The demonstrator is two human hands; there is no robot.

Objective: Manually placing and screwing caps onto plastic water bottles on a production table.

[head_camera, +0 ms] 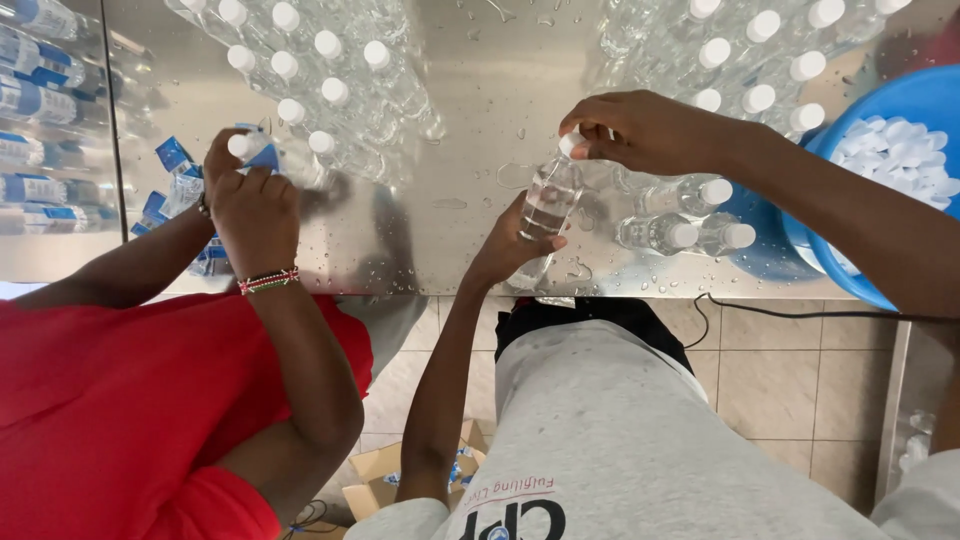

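Dozens of clear plastic water bottles with white caps (pixel 300 70) stood or lay on the wet stainless-steel tabletop (pixel 470 90), and at the far left more of them, wearing blue labels (pixel 35 100), were stacked behind a steel divider. Beside these, a co-worker in a red shirt (pixel 120 400) held a small bottle and a blue label (pixel 262 152) with a braceleted hand (pixel 250 205); that hand was not the person's own.

Toward the middle, the person's left hand (pixel 515 240) had its grip wrapped around the lower body of one clear, unlabelled water bottle (pixel 548 200), which stood tilted near the front edge of the tabletop. The right hand (pixel 640 128) pinched the bottle's white cap (pixel 570 143) from above, fingers closed on it. Whether the cap was fully seated cannot be told.

Further right, capped bottles (pixel 690 215) lay on their sides just beside a blue plastic basin (pixel 880 110) holding loose white caps (pixel 895 155).

Droplets covered the steel and likely the bottle too, so I judged a slip the chief risk: a wet wall could slide through the left palm while the right hand twisted. Squeezing the thin plastic too hard could push water out under a loose cap. A cap set crooked might cross-thread and leak. Being close to the edge, a dropped bottle could fall to the tiled floor (pixel 760 380).
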